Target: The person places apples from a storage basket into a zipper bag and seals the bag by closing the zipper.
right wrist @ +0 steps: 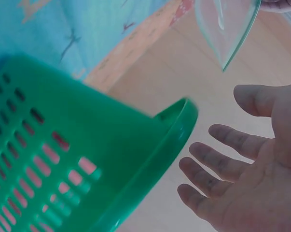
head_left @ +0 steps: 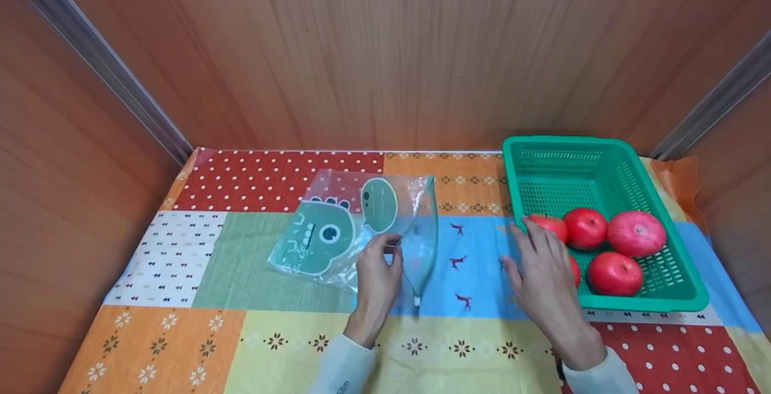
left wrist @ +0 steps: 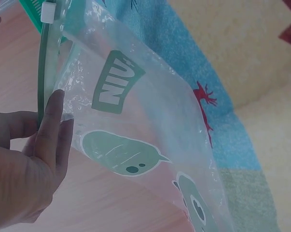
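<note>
Clock faces read from the person's side, 12 at the back. Wood-grain wall [head_left: 385, 50] along 12. Patchwork cloth [head_left: 301, 346] under everything: polka dots, flowers, plain green, a blue band through the middle.

Green basket [head_left: 578, 186] sits on the cloth at 2 to 3 o'clock, slatted sides.

Clear bag [head_left: 343, 225] lies at 10 o'clock, green cartoon prints on it, mouth gaping toward 3.

Right hand [head_left: 545, 276] is at the basket's 8 o'clock side, fingers spread; in the right wrist view there's a gap between fingertips and rim. Left hand [head_left: 378, 273] is at the bag's 4 o'clock, thumb and forefinger pinching the edge of the mouth.

Red fruit [head_left: 614, 273] fills the 6 o'clock half of the basket. I count five, but the right hand covers most of one, so maybe more. The 3 o'clock one is biggest, pinker.

White slider [head_left: 417, 301] at the mouth's 6 o'clock end.
</note>
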Demonstrator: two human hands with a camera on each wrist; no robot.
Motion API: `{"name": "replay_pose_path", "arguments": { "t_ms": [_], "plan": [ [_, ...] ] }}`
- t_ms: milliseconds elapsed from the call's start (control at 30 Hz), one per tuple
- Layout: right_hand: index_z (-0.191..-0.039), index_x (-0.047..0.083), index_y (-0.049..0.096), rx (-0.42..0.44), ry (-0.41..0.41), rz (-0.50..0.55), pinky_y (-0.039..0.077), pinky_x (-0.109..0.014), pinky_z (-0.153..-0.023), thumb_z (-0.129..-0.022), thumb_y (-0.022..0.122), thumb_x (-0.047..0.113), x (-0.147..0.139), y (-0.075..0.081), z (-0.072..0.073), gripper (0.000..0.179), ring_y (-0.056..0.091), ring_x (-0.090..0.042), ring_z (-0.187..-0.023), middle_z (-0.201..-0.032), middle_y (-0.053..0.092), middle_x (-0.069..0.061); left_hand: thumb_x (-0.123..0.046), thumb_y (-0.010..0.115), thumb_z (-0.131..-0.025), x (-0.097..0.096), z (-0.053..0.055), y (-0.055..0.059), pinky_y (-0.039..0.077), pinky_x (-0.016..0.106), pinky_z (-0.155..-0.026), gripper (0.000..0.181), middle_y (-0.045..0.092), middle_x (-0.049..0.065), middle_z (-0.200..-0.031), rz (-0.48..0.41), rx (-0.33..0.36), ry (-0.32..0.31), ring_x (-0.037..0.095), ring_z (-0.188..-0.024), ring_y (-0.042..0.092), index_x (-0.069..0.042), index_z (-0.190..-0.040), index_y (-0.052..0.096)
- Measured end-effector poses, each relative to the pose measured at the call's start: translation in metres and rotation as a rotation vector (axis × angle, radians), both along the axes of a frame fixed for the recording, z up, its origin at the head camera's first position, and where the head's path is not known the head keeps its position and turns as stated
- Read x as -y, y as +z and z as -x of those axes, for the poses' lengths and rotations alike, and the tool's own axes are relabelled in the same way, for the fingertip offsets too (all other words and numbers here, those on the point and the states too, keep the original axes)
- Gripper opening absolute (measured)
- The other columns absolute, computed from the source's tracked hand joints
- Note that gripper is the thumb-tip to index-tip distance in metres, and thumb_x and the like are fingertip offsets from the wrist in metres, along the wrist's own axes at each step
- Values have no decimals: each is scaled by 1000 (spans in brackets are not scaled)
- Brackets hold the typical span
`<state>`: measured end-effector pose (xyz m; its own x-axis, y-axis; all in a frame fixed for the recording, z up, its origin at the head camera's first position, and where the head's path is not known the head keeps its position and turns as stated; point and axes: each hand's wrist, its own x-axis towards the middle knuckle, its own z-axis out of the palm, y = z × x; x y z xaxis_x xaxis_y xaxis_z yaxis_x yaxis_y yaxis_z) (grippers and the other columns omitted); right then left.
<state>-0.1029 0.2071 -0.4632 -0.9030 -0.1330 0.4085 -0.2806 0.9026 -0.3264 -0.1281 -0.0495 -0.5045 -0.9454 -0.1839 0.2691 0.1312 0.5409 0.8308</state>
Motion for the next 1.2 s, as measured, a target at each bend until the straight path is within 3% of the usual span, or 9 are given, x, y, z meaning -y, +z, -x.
{"name": "replay_pose_path", "arguments": {
  "t_ms": [333,733,1200],
  "plan": [
    [-144,-7,56,-7,-71,-33,44,-70,-106,-75,91,1,-25,3,0,78,50,-49,-129,-144,53,-29,6,68,-97,-1,-1,1,63,43,-90,20,76,12,-110,-19,43,-9,27,-99,74,-2,-114,74],
    [-141,-11,55,85,-128,-72,40,-79,-102,-71,92,2,-52,-2,-1,81,44,-55,-130,-145,47,-34,4,69,-98,-1,0,1,63,44,-91,20,76,11,-111,-25,67,2,26,-98,74,-3,-115,75],
    [-137,-14,55,191,-154,-133,42,-77,-99,-65,97,8,-63,-6,0,86,49,-60,-119,-131,52,-38,3,68,-98,-1,0,1,63,43,-91,20,76,10,-111,-21,87,-2,26,-98,74,-3,-115,75]
  ]
}}
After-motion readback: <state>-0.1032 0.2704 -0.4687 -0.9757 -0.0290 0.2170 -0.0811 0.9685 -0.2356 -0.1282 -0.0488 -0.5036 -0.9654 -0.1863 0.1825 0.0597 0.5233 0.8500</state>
